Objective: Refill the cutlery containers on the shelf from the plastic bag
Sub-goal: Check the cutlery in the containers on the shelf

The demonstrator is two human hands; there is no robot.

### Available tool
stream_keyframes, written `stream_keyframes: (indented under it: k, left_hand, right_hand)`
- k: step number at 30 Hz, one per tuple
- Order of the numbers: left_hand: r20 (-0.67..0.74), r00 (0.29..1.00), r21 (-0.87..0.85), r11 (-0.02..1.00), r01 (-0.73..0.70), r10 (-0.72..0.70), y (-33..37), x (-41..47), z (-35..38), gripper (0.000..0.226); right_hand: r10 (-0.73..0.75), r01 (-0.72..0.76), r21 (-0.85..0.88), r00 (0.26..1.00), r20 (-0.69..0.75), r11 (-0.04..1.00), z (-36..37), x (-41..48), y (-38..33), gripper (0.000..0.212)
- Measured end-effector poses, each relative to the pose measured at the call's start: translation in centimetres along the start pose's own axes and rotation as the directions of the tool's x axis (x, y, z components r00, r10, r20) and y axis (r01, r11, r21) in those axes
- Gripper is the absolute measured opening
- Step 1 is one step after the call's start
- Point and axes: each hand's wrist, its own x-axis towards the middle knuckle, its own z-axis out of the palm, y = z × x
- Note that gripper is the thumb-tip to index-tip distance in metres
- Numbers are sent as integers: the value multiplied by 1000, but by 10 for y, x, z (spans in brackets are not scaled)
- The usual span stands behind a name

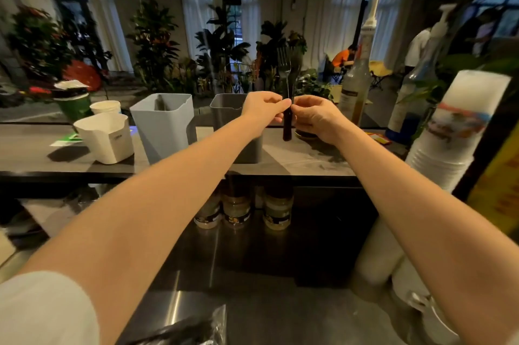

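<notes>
In the head view, a black fork [287, 91] is held upright above the shelf [303, 156], just right of the dark grey container [224, 108]. Its handle is pinched by the left hand [262, 108] and the right hand [314, 117]. The plastic bag [196, 328] is seen below, on the counter [252, 302].

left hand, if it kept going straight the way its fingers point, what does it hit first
The left hand pinches the black fork; pushing on, it would most likely meet the right hand, which holds the same fork from the other side.
</notes>
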Motion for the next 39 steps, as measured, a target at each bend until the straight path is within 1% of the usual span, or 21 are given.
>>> stream_keyframes:
  k: [2,4,7,11,16,17,18,20,21,22,24,26,28,30,32,34,36,39]
  left_hand:
    - [-39,998,5,999,-52,52,11,0,-19,28]
    - [-78,993,8,996,-92,92,21,3,-37,26]
    - [-154,979,37,991,-131,136,30,13,-61,23]
    - [-231,961,100,986,-134,154,22,34,-77,16]
    - [-296,942,195,975,-104,159,-2,63,-90,26]
    - [-299,943,223,972,-78,144,-7,70,-92,25]
    - [-296,947,258,965,-45,124,-12,78,-93,24]
    - [-271,961,360,932,48,55,-20,90,-94,25]
    - [-256,967,422,901,98,15,-24,95,-94,29]
    - [-244,970,482,865,137,-18,-27,99,-95,34]
    - [-237,971,563,809,169,-38,-31,101,-97,40]
    - [-250,968,582,793,180,-37,-31,101,-101,41]
    - [-261,964,557,808,193,-50,-31,98,-107,40]
    - [-258,965,503,845,179,-51,-31,94,-111,32]
    - [-249,968,466,872,150,-33,-30,86,-113,27]
    - [-246,969,437,890,132,-23,-27,77,-116,26]
    - [-241,970,401,908,124,-26,-21,66,-119,26]
    - [-229,973,347,933,96,-15,-13,45,-126,22]
  right_hand:
    - [-75,75,-25,997,2,997,16,1,-16,14]
    - [-133,132,-89,991,-6,987,33,6,-33,21]
    - [-171,165,-143,985,-31,976,59,16,-53,28]
    - [-267,229,-310,960,-84,923,84,41,-53,26]
    - [-366,292,-479,928,-68,828,98,83,-32,24]
    - [-381,295,-547,923,-48,783,100,92,-27,24]
    - [-384,285,-640,923,-17,713,101,101,-23,24]
    - [-331,231,-826,942,58,515,101,114,-16,26]
    - [-293,199,-882,953,73,428,101,118,-12,28]
    - [-261,173,-913,962,76,371,101,121,-7,30]
    - [-234,137,-936,970,61,325,100,125,1,31]
    - [-247,114,-936,969,29,334,98,126,7,31]
    - [-277,113,-906,961,-5,407,95,125,11,31]
    - [-309,133,-859,951,-30,494,92,122,10,30]
    - [-350,193,-806,936,-19,560,91,115,8,30]
    - [-397,275,-740,918,12,613,91,104,3,30]
    - [-432,335,-696,901,39,635,94,89,-4,29]
    - [-448,385,-639,891,70,666,101,65,-11,29]
